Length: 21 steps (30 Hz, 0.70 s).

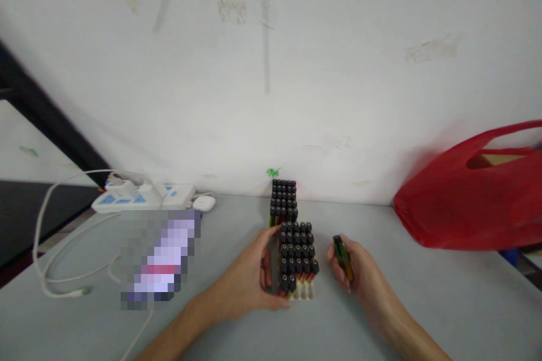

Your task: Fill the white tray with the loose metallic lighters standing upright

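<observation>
A pale rack [307, 292] stands on the table, filled with upright slim sticks [297, 251] with black tops and orange, red and green bodies. Bare hollows show in its front row, right of two sticks. My left hand [249, 276] curves around the rack's left side, thumb at the near corner and fingers at the far end. To the right of the rack, my right hand [355, 268] is closed on a black-topped stick [342, 253] with a green and yellowish body, tilted in the fingers. Its exact kind is unclear. Behind stands a second block of black-topped sticks [283, 197].
A blurred-out phone-like object [165, 259] lies at the left among white cables [46, 253]. Beyond it are a power strip [144, 197] and a small white case [204, 203]. A red bag [466, 197] sits at the right. The white wall [339, 95] bounds the table's back.
</observation>
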Motion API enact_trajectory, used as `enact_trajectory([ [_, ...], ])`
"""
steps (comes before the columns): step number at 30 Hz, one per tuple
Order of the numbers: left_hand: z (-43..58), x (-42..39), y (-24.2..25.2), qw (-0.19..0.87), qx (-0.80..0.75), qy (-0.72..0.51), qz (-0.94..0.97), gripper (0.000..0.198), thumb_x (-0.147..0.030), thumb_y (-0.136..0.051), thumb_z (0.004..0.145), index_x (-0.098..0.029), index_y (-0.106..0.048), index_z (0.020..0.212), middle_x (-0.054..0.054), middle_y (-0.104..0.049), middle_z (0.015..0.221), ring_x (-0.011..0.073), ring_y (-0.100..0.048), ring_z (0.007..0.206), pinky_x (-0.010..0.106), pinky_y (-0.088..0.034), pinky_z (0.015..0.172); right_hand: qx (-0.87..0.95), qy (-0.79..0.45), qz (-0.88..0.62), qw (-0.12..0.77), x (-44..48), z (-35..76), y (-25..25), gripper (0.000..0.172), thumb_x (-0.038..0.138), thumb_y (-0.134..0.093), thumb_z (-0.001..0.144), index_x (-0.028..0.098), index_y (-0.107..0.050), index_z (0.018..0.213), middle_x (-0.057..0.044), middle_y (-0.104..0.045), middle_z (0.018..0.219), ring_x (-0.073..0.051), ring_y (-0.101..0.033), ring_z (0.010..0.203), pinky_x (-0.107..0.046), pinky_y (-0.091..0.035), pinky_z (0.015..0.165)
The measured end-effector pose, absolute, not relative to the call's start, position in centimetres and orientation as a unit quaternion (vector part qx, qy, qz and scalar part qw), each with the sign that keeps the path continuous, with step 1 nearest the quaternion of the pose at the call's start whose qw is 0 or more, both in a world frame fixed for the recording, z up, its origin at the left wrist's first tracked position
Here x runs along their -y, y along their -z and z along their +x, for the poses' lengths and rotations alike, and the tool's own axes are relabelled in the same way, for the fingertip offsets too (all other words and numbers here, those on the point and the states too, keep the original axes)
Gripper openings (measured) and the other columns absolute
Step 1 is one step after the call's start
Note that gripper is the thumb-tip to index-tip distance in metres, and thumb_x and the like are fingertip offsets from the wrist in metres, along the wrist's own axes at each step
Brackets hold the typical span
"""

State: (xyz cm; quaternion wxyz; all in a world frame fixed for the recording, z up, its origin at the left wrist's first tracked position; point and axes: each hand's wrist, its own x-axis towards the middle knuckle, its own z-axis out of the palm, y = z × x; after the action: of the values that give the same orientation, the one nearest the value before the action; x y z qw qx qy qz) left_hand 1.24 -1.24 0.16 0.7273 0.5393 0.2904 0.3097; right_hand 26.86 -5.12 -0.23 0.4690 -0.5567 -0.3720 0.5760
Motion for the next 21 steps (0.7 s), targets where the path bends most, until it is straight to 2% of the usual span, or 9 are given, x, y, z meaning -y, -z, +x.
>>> enact_trajectory([
  [4, 1.11, 1.23, -0.01, 0.727, -0.297, -0.298, 0.542, 0.111, -0.003, -0.102, 0.066, -0.038, -0.047, 0.157, -0.007, -0.069, 0.092, 0.0144, -0.072, 0.071, 0.026, -0.06, 0.074, 0.318, -0.653, -0.485, 0.487, 5.07, 26.96, -0.21, 0.065, 0.083, -0.067, 0.087, 0.023, -0.054, 0.068, 0.008, -0.035, 0.056, -0.011, -0.034, 0.053, -0.026, -0.034, 0.054],
  [9, 1.08, 1.27, 0.15, 0.71, -0.31, -0.295, 0.559, 0.117, -0.006, -0.105, 0.064, -0.034, -0.043, 0.16, -0.004, -0.071, 0.097, 0.0201, -0.077, 0.086, 0.027, -0.061, 0.075, 0.284, -0.728, -0.433, 0.449, 5.36, 26.63, -0.29, 0.07, 0.083, -0.076, 0.079, 0.025, -0.041, 0.062, 0.011, -0.024, 0.055, -0.008, -0.019, 0.049, -0.025, -0.021, 0.047],
  [13, 1.05, 1.26, 0.24, 0.697, -0.319, -0.299, 0.569, 0.12, -0.007, -0.106, 0.063, -0.034, -0.041, 0.16, -0.005, -0.069, 0.095, 0.0169, -0.074, 0.079, 0.027, -0.061, 0.074, 0.26, -0.764, -0.414, 0.42, 5.43, 26.23, 0.07, 0.073, 0.082, -0.079, 0.075, 0.025, -0.034, 0.061, 0.013, -0.019, 0.055, -0.006, -0.012, 0.047, -0.025, -0.01, 0.044],
  [17, 1.01, 1.29, 0.35, 0.703, -0.311, -0.297, 0.567, 0.119, -0.005, -0.104, 0.065, -0.034, -0.04, 0.161, -0.005, -0.07, 0.095, 0.0149, -0.073, 0.074, 0.03, -0.062, 0.079, 0.247, -0.775, -0.415, 0.408, 5.52, 26.03, 0.12, 0.072, 0.079, -0.079, 0.072, 0.026, -0.032, 0.061, 0.013, -0.017, 0.055, -0.005, -0.009, 0.047, -0.024, -0.006, 0.043],
  [21, 1.03, 1.36, 0.38, 0.7, -0.317, -0.298, 0.566, 0.115, -0.006, -0.103, 0.067, -0.034, -0.041, 0.159, -0.007, -0.067, 0.09, 0.0133, -0.07, 0.072, 0.027, -0.061, 0.075, 0.246, -0.761, -0.443, 0.405, 5.63, 26.05, -0.08, 0.069, 0.075, -0.076, 0.073, 0.026, -0.029, 0.062, 0.013, -0.015, 0.056, -0.006, -0.005, 0.05, -0.024, -0.001, 0.045],
])
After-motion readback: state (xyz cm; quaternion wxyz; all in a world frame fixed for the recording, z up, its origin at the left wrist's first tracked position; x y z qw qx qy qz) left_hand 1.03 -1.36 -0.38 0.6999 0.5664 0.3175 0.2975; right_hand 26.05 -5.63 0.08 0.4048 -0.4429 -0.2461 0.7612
